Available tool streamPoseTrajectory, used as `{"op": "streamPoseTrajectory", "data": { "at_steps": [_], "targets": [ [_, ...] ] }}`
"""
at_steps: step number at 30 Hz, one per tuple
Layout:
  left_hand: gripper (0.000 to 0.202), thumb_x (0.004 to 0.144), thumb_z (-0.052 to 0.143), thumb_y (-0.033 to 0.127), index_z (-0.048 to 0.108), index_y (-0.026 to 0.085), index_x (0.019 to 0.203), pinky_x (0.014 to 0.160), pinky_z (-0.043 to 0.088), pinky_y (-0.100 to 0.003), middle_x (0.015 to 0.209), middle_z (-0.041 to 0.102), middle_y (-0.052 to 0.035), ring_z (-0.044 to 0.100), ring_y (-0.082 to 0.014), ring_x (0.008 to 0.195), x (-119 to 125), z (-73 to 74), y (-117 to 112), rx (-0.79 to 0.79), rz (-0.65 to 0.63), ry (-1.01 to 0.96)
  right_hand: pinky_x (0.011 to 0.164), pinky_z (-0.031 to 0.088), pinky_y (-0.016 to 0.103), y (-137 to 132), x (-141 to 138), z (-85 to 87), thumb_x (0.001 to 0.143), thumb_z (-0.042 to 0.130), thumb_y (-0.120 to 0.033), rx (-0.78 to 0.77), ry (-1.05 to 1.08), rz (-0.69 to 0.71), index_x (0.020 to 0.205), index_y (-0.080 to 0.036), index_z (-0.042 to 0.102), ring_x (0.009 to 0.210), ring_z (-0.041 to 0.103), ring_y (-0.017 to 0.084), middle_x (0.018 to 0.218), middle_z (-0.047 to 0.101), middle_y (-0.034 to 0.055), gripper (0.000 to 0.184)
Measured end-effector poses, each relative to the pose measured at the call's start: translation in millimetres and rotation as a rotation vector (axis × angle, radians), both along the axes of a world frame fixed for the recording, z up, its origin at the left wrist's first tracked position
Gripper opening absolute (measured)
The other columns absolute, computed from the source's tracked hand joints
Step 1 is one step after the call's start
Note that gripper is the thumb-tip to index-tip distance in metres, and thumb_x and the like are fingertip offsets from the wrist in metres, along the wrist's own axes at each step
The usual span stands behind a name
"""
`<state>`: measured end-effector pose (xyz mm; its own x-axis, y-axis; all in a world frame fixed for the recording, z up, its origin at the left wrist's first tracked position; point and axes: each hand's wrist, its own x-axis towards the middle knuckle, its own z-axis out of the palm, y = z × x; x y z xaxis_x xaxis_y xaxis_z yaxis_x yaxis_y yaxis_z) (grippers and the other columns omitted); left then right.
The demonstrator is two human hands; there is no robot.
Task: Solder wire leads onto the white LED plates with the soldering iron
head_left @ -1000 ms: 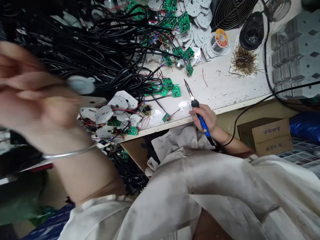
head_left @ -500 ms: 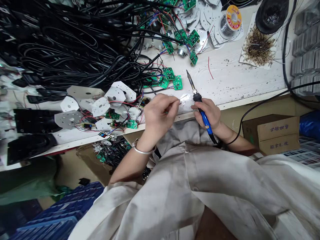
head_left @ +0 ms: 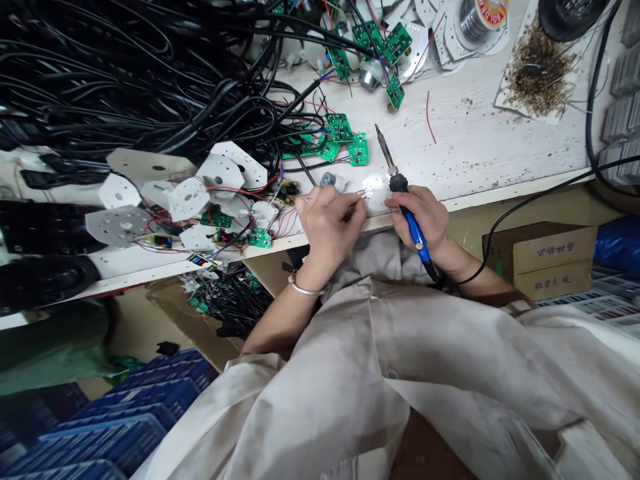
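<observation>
My right hand (head_left: 424, 217) is closed round the blue handle of a soldering iron (head_left: 413, 230), whose tip points up and away over the bench. My left hand (head_left: 331, 220) is pinched at the bench edge on what looks like a thin wire (head_left: 361, 195); its fingers partly hide it. A shiny white plate (head_left: 376, 185) lies between the two hands, and the fingers of the right hand reach its side. Just beyond the left hand's knuckles is a small grey round part (head_left: 327, 179). Green circuit boards (head_left: 359, 149) with wires lie farther back.
Black cables (head_left: 190, 113) are heaped at the left, with white perforated plates (head_left: 187, 205) before them. A solder spool (head_left: 475, 23) and a soiled pad (head_left: 537, 73) stand at the back right. The iron's cord (head_left: 525, 207) runs off right. Below are a carton (head_left: 553, 260) and blue crates (head_left: 150, 400).
The view has shifted a little. My left hand has moved slightly right, uncovering the grey round part, and stays pinched. My right hand still holds the soldering iron in much the same pose.
</observation>
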<state>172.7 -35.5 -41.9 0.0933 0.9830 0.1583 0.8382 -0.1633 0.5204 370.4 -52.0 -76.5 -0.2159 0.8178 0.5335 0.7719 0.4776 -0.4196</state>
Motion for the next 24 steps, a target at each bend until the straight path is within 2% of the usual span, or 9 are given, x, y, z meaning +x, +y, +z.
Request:
{"op": "streamPoseTrajectory", "data": {
  "at_steps": [6, 11, 14, 16, 18, 21, 24],
  "targets": [
    [0.005, 0.087, 0.063, 0.022, 0.064, 0.025, 0.084, 0.09, 0.035, -0.043, 0.099, 0.071, -0.0029, 0.064, -0.0226, 0.097, 8, 2.0, 2, 0.019, 0.006, -0.086, 0.077, 0.059, 0.027, 3, 1, 9.1, 0.099, 0.052, -0.033, 0.045, 0.128, 0.111, 0.128, -0.026, 0.058, 0.091, 0.069, 0.017, 0.099, 0.075, 0.0041, 0.03],
    [0.01, 0.088, 0.059, 0.019, 0.057, 0.023, 0.078, 0.089, 0.032, -0.044, 0.091, 0.072, -0.0009, 0.065, -0.0219, 0.091, 13, 4.8, 5, -0.091, 0.001, -0.07, 0.079, 0.06, 0.031, 3, 2, 14.6, 0.1, 0.049, -0.038, -0.058, 0.176, 0.151, 0.125, -0.027, 0.059, 0.092, 0.071, 0.018, 0.098, 0.076, 0.0039, 0.029],
    [0.011, 0.087, 0.059, 0.02, 0.057, 0.023, 0.077, 0.086, 0.032, -0.042, 0.088, 0.071, -0.0006, 0.064, -0.0216, 0.088, 14, 4.3, 7, -0.078, 0.019, -0.023, 0.081, 0.063, 0.034, -1, 2, 20.4, 0.099, 0.052, -0.039, -0.138, 0.373, 0.138, 0.123, -0.027, 0.06, 0.09, 0.075, 0.018, 0.096, 0.078, 0.0023, 0.027],
    [0.012, 0.088, 0.059, 0.021, 0.057, 0.024, 0.077, 0.086, 0.033, -0.042, 0.087, 0.071, -0.0008, 0.063, -0.0214, 0.086, 14, 3.4, 7, -0.068, 0.013, -0.006, 0.071, 0.064, 0.032, -5, 3, 24.5, 0.1, 0.052, -0.039, -0.244, 0.625, 0.059, 0.12, -0.028, 0.06, 0.077, 0.076, 0.016, 0.091, 0.077, -0.0005, 0.025],
    [0.012, 0.088, 0.059, 0.021, 0.057, 0.024, 0.077, 0.087, 0.033, -0.042, 0.086, 0.07, -0.0009, 0.062, -0.0214, 0.085, 13, 2.6, 8, -0.067, 0.002, 0.005, 0.052, 0.058, 0.027, -8, 5, 26.8, 0.101, 0.047, -0.044, -0.295, 0.826, -0.068, 0.111, -0.028, 0.061, 0.055, 0.069, 0.012, 0.074, 0.072, -0.0044, 0.023],
    [0.012, 0.089, 0.059, 0.021, 0.056, 0.023, 0.078, 0.088, 0.033, -0.042, 0.087, 0.069, -0.0011, 0.062, -0.0212, 0.086, 11, 2.5, 9, -0.084, -0.017, 0.012, 0.034, 0.039, 0.026, -9, 10, 26.1, 0.1, 0.043, -0.056, -0.286, 0.841, -0.2, 0.093, -0.027, 0.061, 0.035, 0.05, 0.01, 0.053, 0.056, -0.0068, 0.035],
    [0.012, 0.09, 0.059, 0.02, 0.056, 0.023, 0.079, 0.088, 0.033, -0.042, 0.087, 0.067, -0.0015, 0.06, -0.0213, 0.086, 10, 3.9, 11, -0.11, -0.032, 0.024, 0.03, 0.031, 0.026, -7, 15, 24.0, 0.097, 0.045, -0.061, -0.361, 0.785, -0.21, 0.086, -0.026, 0.062, 0.031, 0.042, 0.009, 0.05, 0.052, -0.0064, 0.04]
  ]
}}
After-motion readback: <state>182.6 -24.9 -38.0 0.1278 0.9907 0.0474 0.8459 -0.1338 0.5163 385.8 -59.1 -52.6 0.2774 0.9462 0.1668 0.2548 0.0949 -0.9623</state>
